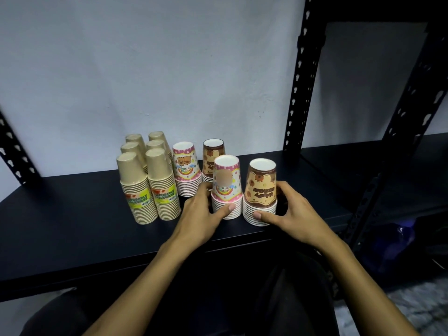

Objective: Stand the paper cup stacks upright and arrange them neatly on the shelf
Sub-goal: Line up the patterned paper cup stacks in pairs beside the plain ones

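On the dark shelf (72, 226) every cup stack stands mouth-down, bases up, so nothing can be seen inside any of them. At the left, six plain tan stacks form two columns of three running back toward the pale wall (145, 69); the front left tan stack (137, 190) and the front right tan stack (163, 187) each carry a yellow-green label reading "DISPOSABLE TABLEWARE", and they stand just beside one another. Right of them, in the back row, a pink birthday stack (186, 169) stands beside a brown birthday stack (212, 156). In front of these, nearer the shelf edge, a second pink stack (227, 187) and a second brown stack (261, 192) stand upright side by side, almost touching. The left hand (201, 214) is curled around the front pink stack, thumb pressed on the nested rims at its front and fingers wrapped around its left side. The right hand (291, 212) grips the front brown stack likewise, thumb on its lower rims and fingers around its right side. Black perforated shelf uprights (300, 81) rise at the right.
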### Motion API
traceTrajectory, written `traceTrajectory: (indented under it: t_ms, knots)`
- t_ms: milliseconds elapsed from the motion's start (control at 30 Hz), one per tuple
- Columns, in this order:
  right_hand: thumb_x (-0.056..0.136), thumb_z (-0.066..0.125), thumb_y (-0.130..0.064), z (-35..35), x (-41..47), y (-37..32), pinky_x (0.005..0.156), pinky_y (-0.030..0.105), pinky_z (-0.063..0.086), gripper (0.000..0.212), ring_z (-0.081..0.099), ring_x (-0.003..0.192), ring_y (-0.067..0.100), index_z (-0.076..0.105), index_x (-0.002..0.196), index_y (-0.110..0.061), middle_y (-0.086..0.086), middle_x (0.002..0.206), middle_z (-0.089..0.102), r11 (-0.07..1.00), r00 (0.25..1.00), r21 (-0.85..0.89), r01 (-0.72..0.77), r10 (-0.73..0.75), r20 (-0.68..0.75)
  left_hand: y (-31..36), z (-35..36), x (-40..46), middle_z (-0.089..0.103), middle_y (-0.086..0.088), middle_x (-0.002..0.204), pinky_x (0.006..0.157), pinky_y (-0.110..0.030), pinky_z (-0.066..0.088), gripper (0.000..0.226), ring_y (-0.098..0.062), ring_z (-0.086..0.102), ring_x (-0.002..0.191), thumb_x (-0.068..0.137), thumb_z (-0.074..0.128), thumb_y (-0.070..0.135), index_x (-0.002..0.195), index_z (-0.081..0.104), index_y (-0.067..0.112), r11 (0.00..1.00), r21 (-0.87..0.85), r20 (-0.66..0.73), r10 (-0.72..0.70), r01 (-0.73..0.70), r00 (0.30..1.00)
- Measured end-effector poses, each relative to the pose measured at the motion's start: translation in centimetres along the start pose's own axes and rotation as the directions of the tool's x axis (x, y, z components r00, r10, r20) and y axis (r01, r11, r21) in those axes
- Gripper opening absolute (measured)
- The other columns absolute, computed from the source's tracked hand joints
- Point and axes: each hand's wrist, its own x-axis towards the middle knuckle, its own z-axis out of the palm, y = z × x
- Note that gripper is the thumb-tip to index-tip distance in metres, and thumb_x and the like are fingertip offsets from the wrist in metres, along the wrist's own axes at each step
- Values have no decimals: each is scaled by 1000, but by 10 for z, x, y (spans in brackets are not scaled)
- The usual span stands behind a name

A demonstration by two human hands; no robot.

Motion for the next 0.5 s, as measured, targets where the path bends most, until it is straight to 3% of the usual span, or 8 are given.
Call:
traceTrajectory:
  t_ms: [200, 333, 400, 500]
  knots:
    - [68, 88, -48, -6, -9, 5, 84, 7, 45, 65, 57, 106, -17, 51, 120, -34, -25, 114, 65, 1000, 1000, 6, 3, -3, -8, 12, 20, 29, 68, 5, 130, 97, -25, 52, 73, -11, 68, 111, 81, 83, 30, 145, 48, 24, 995, -105, 82, 6, 3, 997]
    - [65, 85, -59, -13, -8, 6, 92, 17, 49, 74, 61, 110, -8, 51, 126, -33, -18, 119, 67, 999, 999, 46, 12, -14, 53, 12, 23, 36, 68, -1, 132, 104, -38, 52, 79, -12, 67, 114, 81, 82, 35, 150, 44, 25, 993, -116, 106, -12, 24, 994]
    - [69, 79, -57, -23, -1, 3, 91, 19, 51, 71, 65, 109, 0, 55, 127, -24, -9, 116, 69, 985, 999, 171, 38, -40, 9, 15, 18, 28, 66, 1, 131, 101, -40, 54, 75, -13, 66, 113, 84, 78, 43, 149, 44, 24, 997, -82, 34, -16, 18, 999]
    - [81, 63, -55, -40, 20, -12, 87, 24, 52, 49, 70, 101, 11, 65, 115, -20, -1, 105, 74, 941, 984, 322, 100, -46, -172, 32, 11, 3, 66, 8, 124, 92, -30, 56, 59, -5, 65, 107, 89, 70, 49, 138, 53, 22, 993, -93, -113, 67, -78, 991]
